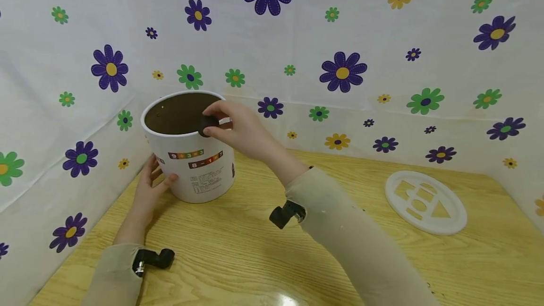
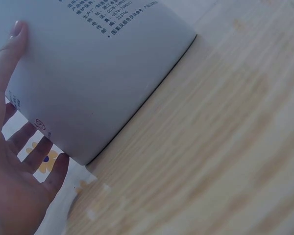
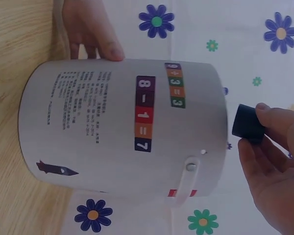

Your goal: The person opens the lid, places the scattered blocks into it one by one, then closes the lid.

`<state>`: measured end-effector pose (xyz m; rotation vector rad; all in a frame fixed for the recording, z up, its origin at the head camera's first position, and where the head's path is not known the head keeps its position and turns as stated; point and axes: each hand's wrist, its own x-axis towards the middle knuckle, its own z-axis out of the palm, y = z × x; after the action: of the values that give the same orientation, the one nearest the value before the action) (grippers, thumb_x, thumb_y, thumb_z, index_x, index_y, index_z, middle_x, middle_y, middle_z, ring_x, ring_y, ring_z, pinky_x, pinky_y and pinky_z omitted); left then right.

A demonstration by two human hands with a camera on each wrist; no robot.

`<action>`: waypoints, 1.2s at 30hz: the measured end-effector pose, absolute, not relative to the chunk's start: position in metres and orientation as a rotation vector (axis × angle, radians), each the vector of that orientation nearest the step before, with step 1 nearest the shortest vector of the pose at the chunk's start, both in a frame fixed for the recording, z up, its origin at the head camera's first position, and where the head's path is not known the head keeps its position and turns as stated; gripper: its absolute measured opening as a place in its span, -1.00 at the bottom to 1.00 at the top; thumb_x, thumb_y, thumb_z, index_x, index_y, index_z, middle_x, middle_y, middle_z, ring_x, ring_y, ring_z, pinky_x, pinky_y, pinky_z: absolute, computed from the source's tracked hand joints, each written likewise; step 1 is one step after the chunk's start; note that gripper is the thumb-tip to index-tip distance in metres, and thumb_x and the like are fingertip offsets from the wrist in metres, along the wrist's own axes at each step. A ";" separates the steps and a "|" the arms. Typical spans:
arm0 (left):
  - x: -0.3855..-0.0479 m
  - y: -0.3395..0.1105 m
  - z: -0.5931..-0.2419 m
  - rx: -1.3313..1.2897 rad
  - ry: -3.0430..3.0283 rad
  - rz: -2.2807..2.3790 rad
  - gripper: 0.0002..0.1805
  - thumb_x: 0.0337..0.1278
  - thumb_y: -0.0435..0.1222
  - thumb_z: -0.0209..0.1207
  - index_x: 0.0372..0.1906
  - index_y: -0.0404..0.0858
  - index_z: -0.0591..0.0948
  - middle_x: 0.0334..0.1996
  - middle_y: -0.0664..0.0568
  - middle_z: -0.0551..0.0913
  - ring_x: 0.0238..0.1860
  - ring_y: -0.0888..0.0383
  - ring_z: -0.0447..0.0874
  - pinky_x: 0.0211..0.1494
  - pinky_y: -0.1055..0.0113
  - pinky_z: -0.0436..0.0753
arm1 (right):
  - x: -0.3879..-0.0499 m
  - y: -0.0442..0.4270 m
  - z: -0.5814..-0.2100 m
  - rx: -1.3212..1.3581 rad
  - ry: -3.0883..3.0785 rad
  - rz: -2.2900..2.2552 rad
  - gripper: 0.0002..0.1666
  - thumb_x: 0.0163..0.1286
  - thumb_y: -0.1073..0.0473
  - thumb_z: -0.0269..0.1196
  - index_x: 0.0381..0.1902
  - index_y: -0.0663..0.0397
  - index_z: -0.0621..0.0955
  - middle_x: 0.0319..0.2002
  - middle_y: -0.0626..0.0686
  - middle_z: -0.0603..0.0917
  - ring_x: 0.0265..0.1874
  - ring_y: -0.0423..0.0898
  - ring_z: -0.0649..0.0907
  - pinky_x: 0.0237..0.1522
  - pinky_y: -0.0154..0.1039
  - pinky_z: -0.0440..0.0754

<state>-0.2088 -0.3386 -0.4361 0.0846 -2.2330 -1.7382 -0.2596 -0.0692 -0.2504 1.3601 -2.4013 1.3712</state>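
Note:
A white bucket [image 1: 199, 178] printed with sums stands upright on the table, its dark inside partly visible. My right hand [image 1: 240, 126] pinches a short dark cylinder block [image 3: 248, 123] between thumb and fingers, at the right side of the rim. Low on the bucket's left side, my left hand [image 1: 149, 190] rests with spread, relaxed fingers. In the left wrist view, the left thumb [image 2: 12, 51] lies against the printed wall while the other fingers reach along the side. What lies at the bottom of the bucket is hidden.
A round white lid [image 1: 399, 207] with cut-out shapes lies on the wooden table [image 1: 238, 249] at the right. Flowered white cloth [image 1: 297, 37] hangs behind and at the left, close to the bucket. A white handle strap [image 3: 187, 181] is fixed near the bucket's rim.

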 end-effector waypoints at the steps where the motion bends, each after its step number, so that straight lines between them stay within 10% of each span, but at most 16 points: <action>1: -0.209 -0.338 -0.436 0.085 -2.233 -1.742 -0.10 0.26 -0.20 0.19 0.53 0.05 -0.09 0.49 -0.12 -0.07 0.41 -0.20 0.00 0.36 -0.20 0.19 | -0.262 -0.072 -0.251 1.346 -2.399 1.359 -0.62 0.30 0.22 0.30 0.06 0.19 0.55 -0.06 0.02 0.59 -0.06 -0.17 0.54 -0.07 -0.51 0.56; 36: -0.206 -0.336 -0.435 0.088 -2.233 -1.736 -0.13 0.28 -0.21 0.18 0.53 0.06 -0.06 0.49 -0.12 -0.06 0.39 -0.20 0.02 0.35 -0.20 0.21 | -0.260 -0.092 -0.257 1.325 -2.420 1.231 -0.62 0.32 0.23 0.27 0.09 0.16 0.57 0.04 0.02 0.59 0.06 -0.15 0.55 0.06 -0.57 0.45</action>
<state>-0.2065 -0.3362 -0.4346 0.0877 -2.2329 -1.7364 -0.2599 -0.0920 -0.2572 1.3253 -2.4204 1.2309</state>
